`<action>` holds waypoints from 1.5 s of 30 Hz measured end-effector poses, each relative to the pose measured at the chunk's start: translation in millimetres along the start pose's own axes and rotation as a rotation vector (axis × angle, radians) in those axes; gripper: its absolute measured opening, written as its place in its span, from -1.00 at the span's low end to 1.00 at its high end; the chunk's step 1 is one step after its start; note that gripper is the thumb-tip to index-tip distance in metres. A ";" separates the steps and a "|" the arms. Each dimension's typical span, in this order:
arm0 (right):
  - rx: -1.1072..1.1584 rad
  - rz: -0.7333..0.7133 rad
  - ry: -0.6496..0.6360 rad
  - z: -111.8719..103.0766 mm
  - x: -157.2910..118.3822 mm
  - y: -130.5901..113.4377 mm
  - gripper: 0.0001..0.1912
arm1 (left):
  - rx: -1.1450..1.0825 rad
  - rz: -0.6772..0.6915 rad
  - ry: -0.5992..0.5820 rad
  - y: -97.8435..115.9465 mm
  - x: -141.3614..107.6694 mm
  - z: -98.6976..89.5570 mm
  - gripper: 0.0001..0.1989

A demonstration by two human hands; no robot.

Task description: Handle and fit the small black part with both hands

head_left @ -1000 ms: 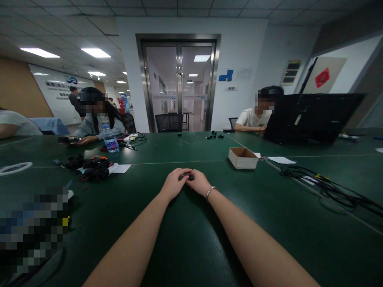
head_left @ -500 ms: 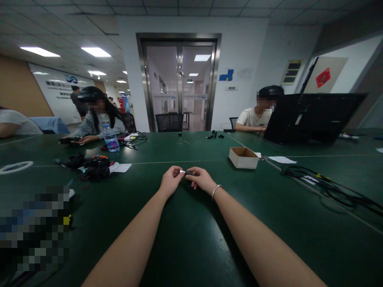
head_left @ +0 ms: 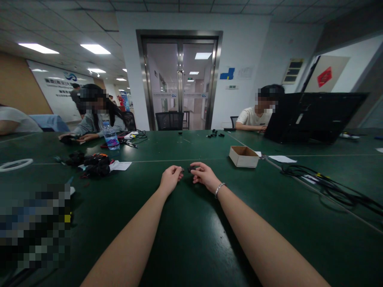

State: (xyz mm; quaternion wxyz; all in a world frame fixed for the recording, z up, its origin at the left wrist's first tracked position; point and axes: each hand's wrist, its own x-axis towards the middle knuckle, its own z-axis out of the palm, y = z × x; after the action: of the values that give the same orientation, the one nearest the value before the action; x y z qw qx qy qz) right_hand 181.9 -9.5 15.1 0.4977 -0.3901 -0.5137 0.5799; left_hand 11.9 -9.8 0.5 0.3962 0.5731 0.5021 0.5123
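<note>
My left hand [head_left: 171,177] is closed in a pinch above the green table, its thumb and forefinger on a small dark piece [head_left: 182,170] that is mostly hidden by the fingers. Facing it, a short gap away, my right hand [head_left: 205,176] is closed on a small black piece [head_left: 190,169] whose end sticks out towards the left hand. The two pieces are apart; their exact kind is too small to make out. A silver bracelet [head_left: 219,189] circles my right wrist.
An open cardboard box [head_left: 243,160] stands beyond my right hand. Black cables [head_left: 326,187] lie at the right. At the left are a water bottle [head_left: 111,137], dark tangled gear [head_left: 95,164] and paper [head_left: 122,166]. Small black parts [head_left: 213,134] lie far off. People sit across the table.
My hands have drawn slightly apart; the right moved a little to the right. The silver and black pieces that met between them are separated, and the silver part no longer shows.
</note>
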 end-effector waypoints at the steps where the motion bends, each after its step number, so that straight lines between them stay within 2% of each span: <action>1: 0.003 0.006 -0.001 -0.3 -0.1 -0.3 -0.73 | -0.008 -0.008 -0.004 0.9 -0.2 0.1 -0.71; 9: 0.015 0.038 -0.055 0.1 -2.9 -4.6 -0.78 | 0.000 -0.019 -0.012 2.8 -1.0 1.6 -0.77; 19: 0.070 0.061 -0.061 -2.3 -2.6 -4.0 -0.73 | 0.023 -0.021 -0.036 6.9 -3.3 0.7 -0.79; 27: 0.123 0.078 -0.079 -5.8 1.4 0.3 -0.75 | 0.083 -0.003 -0.086 -1.4 1.5 -1.4 -0.71; 39: 0.116 0.040 -0.159 -9.4 0.5 1.1 -0.68 | 0.105 -0.090 -0.085 1.4 1.4 -1.4 -0.59; 45: 0.082 0.025 -0.176 -11.4 3.0 5.1 -0.63 | 0.245 -0.067 -0.075 0.9 2.4 -1.8 -0.52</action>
State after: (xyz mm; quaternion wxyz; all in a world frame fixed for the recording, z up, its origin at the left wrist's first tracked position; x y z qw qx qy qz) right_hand 191.4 -4.1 8.3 0.4590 -0.3232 -0.5265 0.6385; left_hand 10.3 -7.7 2.1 0.3584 0.6188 0.5648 0.4118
